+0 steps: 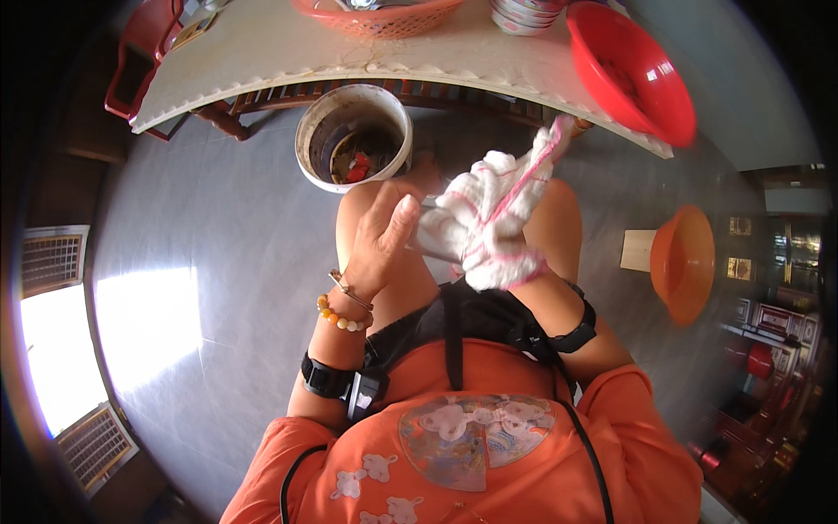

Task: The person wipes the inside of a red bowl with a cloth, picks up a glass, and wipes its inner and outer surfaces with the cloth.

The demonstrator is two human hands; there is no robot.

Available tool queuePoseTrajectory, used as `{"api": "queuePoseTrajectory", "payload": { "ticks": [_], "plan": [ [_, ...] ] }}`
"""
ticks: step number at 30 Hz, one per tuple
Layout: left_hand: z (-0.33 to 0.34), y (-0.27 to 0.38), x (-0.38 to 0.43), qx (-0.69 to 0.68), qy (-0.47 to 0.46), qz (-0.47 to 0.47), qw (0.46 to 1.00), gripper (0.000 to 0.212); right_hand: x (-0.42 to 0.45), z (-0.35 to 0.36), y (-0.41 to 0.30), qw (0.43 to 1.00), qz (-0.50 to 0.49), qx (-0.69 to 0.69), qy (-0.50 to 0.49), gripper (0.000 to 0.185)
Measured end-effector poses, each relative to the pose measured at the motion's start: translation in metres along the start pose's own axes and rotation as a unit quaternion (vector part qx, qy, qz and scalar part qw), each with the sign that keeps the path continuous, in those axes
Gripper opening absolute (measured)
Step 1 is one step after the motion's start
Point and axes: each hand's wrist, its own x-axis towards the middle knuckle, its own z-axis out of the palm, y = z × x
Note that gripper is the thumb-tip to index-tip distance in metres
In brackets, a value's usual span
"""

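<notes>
In the head view my left hand (383, 226), with a beaded bracelet and a bangle at the wrist, grips a shiny grey vessel (437, 230), apparently metal, above my knees. A white cloth (492, 206) with pink stripes is bunched over my right hand and against the vessel's right side. The cloth hides the right hand's fingers, and one end of it sticks up blurred towards the table. Most of the vessel is covered, so its exact kind cannot be made out.
A white bucket (308, 154) with red and brown scraps inside stands just beyond my knees. On the table (275, 59) are an orange plastic basket (386, 23), stacked bowls (524, 18) and a red basin (655, 72). An orange basin (684, 262) is to the right, by a wooden board (636, 249).
</notes>
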Motion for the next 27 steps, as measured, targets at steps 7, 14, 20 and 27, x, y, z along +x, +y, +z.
{"api": "queuePoseTrajectory", "payload": {
  "ticks": [7, 14, 20, 27],
  "plan": [
    [0.003, 0.009, 0.000, 0.054, -0.077, -0.051, 0.994, 0.043, -0.013, 0.037, 0.009, 0.818, 0.157, 0.551, 0.060, 0.036],
    [0.010, -0.010, 0.007, 0.044, -0.078, 0.147, 0.985, 0.057, -0.018, 0.026, 0.010, 0.935, 0.043, 0.352, 0.007, 0.029],
    [0.007, 0.007, 0.005, 0.008, -0.107, -0.106, 0.989, 0.046, -0.016, 0.016, 0.021, 0.970, 0.052, 0.227, -0.075, 0.033],
    [0.023, 0.026, 0.031, 0.175, -0.100, 0.095, 0.975, 0.051, -0.028, 0.029, 0.020, 0.888, 0.114, 0.444, -0.035, 0.027]
  ]
}}
